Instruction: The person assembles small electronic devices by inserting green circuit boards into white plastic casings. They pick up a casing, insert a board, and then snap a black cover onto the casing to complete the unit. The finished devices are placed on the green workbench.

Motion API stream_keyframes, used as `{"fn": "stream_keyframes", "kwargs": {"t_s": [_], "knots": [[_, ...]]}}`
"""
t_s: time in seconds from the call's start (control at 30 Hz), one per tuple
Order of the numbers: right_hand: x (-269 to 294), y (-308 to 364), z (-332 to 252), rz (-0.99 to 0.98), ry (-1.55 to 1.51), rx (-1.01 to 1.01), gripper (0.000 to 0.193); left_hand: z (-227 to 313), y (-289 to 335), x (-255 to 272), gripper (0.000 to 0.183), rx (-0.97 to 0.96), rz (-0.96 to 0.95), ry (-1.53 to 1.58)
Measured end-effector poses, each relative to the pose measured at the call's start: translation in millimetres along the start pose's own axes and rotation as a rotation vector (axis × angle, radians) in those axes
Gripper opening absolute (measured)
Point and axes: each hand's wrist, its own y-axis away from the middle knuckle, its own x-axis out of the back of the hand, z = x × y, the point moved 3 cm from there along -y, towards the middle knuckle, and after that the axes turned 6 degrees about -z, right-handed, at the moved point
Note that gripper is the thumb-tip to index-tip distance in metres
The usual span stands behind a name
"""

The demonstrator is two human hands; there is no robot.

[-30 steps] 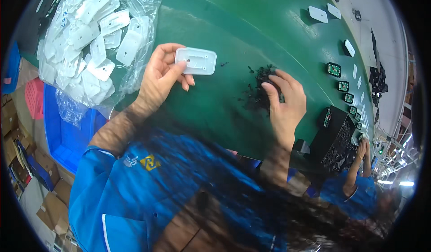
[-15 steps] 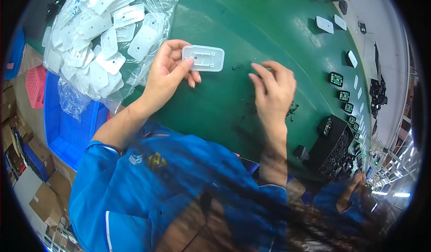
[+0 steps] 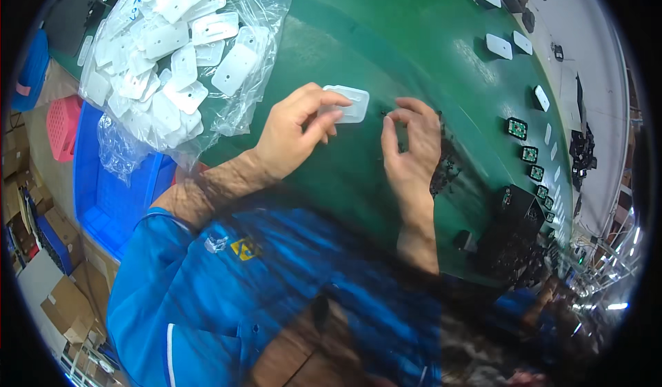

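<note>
Between the thumb and fingers of my left hand (image 3: 298, 128) is a translucent white plastic cover (image 3: 356, 105), a rounded rectangle held above the green table. My fingers hide its left end. Just to the right, my right hand (image 3: 415, 139) has thumb and forefinger brought together in a pinch, a short gap from the cover. Whatever the pinch holds, if anything, is too small to make out. Tiny black parts (image 3: 448, 170) lie scattered on the table beside and behind my right hand.
A clear plastic bag (image 3: 265, 25) heaped with white covers (image 3: 167, 40) lies at the left, above a blue bin (image 3: 103, 197). White covers (image 3: 498, 46) and black housings with green circuit boards (image 3: 516, 128) line the right edge. A black box (image 3: 510, 214) stands at the lower right.
My left hand has shifted right with the cover, its fingers now reaching further over the cover's left end. My right hand's thumb and forefinger have drawn together.
</note>
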Motion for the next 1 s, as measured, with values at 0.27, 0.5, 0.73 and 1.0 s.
{"fn": "stream_keyframes", "kwargs": {"t_s": [0.27, 0.5, 0.73, 1.0], "knots": [[16, 17, -11, -0.045, -0.262, -0.138, 0.007, 23, -16, -35, 0.023, -0.414, -0.093, -0.319], [12, 33, -5, -0.136, -1.005, -0.633, 0.012, 20, -8, -38, 0.029, -0.443, -0.118, -0.318], [14, 36, -6, -0.063, -1.167, -0.644, 0.009, 17, -2, -42, 0.044, -0.041, -0.142, 0.149], [11, 30, -14, 0.106, -0.453, -0.280, 0.009, 6, -3, -38, 0.022, 0.313, -0.234, 0.422]]}}
